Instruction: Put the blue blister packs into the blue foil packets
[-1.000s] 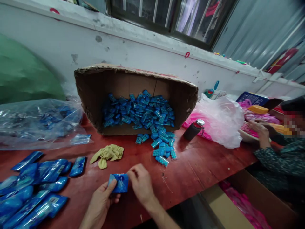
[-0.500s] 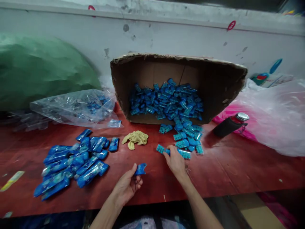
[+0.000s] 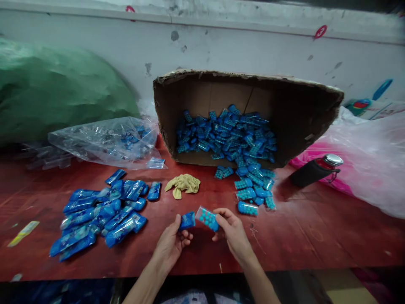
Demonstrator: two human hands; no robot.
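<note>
Between its thumb and fingers my left hand (image 3: pixel 174 240) pinches a small blue printed wrapper (image 3: pixel 187 221). Close beside it, my right hand (image 3: pixel 232 230) grips a clear pack of turquoise balls (image 3: pixel 207 218) with a blue end. The clear end of the pack points at the wrapper, and the two are almost touching. Similar packs (image 3: pixel 253 185) lie loose to the right, spilling from a tipped cardboard box (image 3: pixel 325 101) that holds a heap of them (image 3: pixel 228 135). At the left is a pile of blue wrapped packs (image 3: pixel 107 211).
A crumpled yellow cloth (image 3: pixel 183 185) lies mid-table. Behind the pile rests a clear plastic bag (image 3: pixel 95 139) with blue wrappers inside, near a big green sack (image 3: pixel 63 93). On the right, a black-sleeved bottle (image 3: pixel 311 172) lies tilted by pink and white plastic (image 3: pixel 370 156).
My right hand has lifted the pack of turquoise balls from the loose ones and brought it left and nearer, up to the wrapper. My left hand still holds the wrapper. The view shifted slightly.
</note>
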